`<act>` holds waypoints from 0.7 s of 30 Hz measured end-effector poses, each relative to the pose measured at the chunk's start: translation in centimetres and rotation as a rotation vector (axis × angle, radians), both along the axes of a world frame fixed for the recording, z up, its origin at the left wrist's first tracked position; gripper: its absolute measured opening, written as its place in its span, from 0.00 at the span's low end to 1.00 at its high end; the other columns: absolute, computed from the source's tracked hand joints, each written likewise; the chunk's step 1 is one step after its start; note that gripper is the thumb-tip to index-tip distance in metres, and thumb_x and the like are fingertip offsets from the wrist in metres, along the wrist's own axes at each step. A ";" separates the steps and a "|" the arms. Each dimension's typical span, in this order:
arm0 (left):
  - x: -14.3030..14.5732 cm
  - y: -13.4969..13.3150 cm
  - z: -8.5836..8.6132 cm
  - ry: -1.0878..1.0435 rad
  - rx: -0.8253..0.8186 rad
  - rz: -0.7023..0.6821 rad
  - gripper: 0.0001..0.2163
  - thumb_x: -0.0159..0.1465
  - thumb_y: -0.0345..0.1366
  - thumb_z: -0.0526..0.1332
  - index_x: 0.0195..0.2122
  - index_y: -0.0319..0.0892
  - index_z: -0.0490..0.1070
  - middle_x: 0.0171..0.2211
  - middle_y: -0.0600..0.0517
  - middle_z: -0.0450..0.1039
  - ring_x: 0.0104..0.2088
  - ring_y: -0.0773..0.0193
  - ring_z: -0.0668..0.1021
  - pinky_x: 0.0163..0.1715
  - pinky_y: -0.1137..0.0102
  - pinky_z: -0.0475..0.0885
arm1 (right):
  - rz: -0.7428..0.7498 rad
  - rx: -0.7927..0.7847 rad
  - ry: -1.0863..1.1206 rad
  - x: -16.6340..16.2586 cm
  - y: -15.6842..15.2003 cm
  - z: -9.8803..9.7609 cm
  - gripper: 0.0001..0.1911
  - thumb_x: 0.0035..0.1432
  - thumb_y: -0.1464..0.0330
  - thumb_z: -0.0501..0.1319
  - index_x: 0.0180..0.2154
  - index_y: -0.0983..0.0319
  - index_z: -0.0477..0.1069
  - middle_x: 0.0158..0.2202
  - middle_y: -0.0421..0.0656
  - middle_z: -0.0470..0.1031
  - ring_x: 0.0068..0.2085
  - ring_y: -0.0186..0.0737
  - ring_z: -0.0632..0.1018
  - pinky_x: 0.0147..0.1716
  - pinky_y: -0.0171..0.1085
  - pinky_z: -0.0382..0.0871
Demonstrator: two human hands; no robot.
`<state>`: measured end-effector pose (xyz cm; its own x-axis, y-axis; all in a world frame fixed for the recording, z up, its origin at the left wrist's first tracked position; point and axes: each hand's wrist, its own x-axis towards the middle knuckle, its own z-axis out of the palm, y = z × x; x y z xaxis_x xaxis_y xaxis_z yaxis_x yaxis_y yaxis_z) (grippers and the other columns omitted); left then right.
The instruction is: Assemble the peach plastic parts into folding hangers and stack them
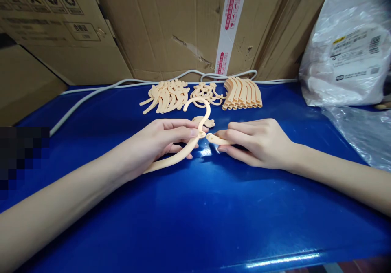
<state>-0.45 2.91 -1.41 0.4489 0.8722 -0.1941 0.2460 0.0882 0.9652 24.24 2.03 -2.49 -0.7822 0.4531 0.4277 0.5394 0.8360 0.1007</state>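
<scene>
Between the thumb and fingers of my left hand (171,140) is a cream plastic hanger piece, a hook (207,112) joined to one curved hanger arm (174,159). The hook points up and curls to the left. My right hand (256,142) pinches a second curved hanger arm (218,139), most of it hidden by the fingers. Its rounded end is just right of the joint under the hook, with a small gap between them. Behind my left fingers, a small cream part (209,123) lies on the blue table (195,216).
Along the back lie a pile of curved arms (169,95), loose hooks (206,91) and a neat row of hollow arms (242,93). A white cable (128,81) runs behind them, before cardboard boxes (171,28). A plastic-wrapped package (348,49) stands at the right.
</scene>
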 end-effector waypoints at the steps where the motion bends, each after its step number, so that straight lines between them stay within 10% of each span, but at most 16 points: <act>1: 0.0 0.0 0.1 -0.033 -0.023 -0.008 0.10 0.65 0.36 0.63 0.44 0.47 0.82 0.37 0.50 0.83 0.33 0.63 0.83 0.27 0.75 0.80 | 0.010 0.013 -0.016 0.0 0.0 0.0 0.19 0.73 0.61 0.49 0.41 0.61 0.75 0.28 0.42 0.76 0.27 0.35 0.76 0.24 0.36 0.60; 21: 0.3 -0.4 0.7 -0.124 -0.267 0.045 0.04 0.58 0.34 0.70 0.34 0.42 0.83 0.28 0.53 0.78 0.28 0.68 0.78 0.23 0.77 0.80 | 0.009 0.241 -0.086 -0.2 -0.2 -0.2 0.16 0.72 0.62 0.52 0.39 0.61 0.77 0.27 0.37 0.74 0.26 0.32 0.74 0.25 0.36 0.60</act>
